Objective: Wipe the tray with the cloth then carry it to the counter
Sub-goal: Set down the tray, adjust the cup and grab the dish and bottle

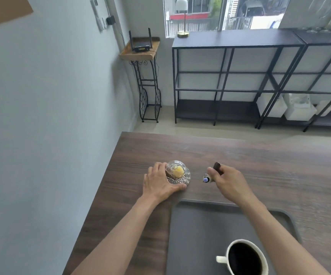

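Note:
A dark grey tray (196, 231) lies on the wooden table (269, 171) close to me, with a white cup of black coffee (245, 258) standing on its near right part. Beyond the tray's far left corner, my left hand (159, 182) wraps around a small glass dish with a domed lid (178, 172) that has something yellow inside. My right hand (228, 182) is closed on a dark brown key fob (217, 167) with a small blue and white charm (206, 179) hanging from it, just above the table past the tray's far edge. No cloth is in view.
A grey wall runs along the table's left side. Across a strip of floor stand black metal shelves (238, 76) with white bins low on the right, a lamp (182, 18) on top, and a small stand with a router (140, 44).

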